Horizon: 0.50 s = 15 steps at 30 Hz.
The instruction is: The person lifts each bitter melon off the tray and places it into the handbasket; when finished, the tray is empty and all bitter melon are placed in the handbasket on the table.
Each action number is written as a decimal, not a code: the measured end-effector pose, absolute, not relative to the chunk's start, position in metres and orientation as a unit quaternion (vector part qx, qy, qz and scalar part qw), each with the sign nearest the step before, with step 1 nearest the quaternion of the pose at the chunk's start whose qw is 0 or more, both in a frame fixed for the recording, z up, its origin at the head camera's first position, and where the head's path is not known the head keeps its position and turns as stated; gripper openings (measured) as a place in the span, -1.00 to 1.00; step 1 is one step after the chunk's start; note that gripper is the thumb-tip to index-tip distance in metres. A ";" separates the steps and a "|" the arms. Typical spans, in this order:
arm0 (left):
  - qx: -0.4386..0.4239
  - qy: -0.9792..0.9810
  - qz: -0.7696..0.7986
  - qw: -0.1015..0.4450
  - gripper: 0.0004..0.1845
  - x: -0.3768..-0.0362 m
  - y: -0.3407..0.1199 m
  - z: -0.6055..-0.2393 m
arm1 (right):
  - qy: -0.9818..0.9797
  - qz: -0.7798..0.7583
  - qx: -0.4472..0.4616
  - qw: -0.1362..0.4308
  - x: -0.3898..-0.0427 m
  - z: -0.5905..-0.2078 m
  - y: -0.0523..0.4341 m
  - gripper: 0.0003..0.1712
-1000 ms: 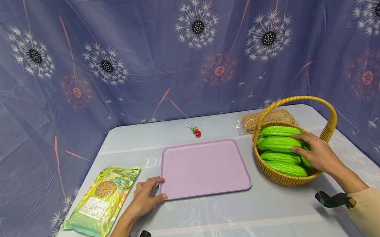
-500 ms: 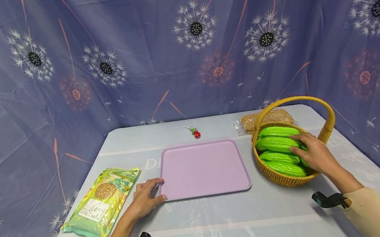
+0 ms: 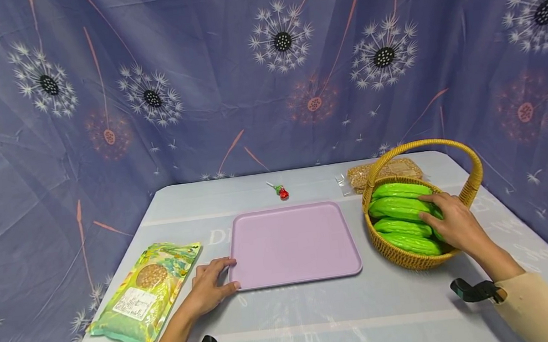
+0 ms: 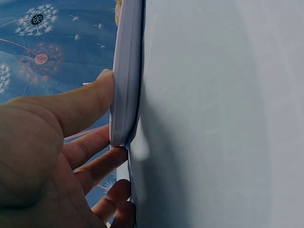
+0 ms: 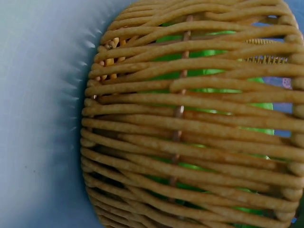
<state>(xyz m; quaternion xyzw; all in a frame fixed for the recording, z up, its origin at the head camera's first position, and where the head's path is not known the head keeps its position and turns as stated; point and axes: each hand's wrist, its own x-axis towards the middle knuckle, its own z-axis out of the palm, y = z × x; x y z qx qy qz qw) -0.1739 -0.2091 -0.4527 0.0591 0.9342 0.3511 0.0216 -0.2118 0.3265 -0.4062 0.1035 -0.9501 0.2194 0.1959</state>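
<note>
My left hand grips the near left corner of the pink tray: the thumb lies on its rim and the fingers curl beneath the edge. My right hand rests inside the wicker basket, its fingers curled over the right end of one green gourd, which lies among the other gourds piled there.

The tray lies flat at the middle of the desk, the basket just to its right. The basket handle arches above my right hand. A green snack bag lies left of my left hand, a small red lollipop beyond the tray, and a clear packet of brown bits behind the basket, partly hidden by it.

The right wrist view shows only basket weave with green behind it; my fingers there are out of sight.
</note>
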 end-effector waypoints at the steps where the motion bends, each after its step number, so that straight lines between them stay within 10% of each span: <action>1: 0.059 0.935 0.350 0.022 -0.45 -0.174 -0.209 -0.452 | -0.950 0.219 0.104 0.197 -0.211 -0.406 0.326 -0.52; 15: 0.072 0.938 0.338 0.003 -0.42 -0.174 -0.208 -0.448 | -0.921 0.238 0.151 0.271 -0.193 -0.399 0.307 -0.52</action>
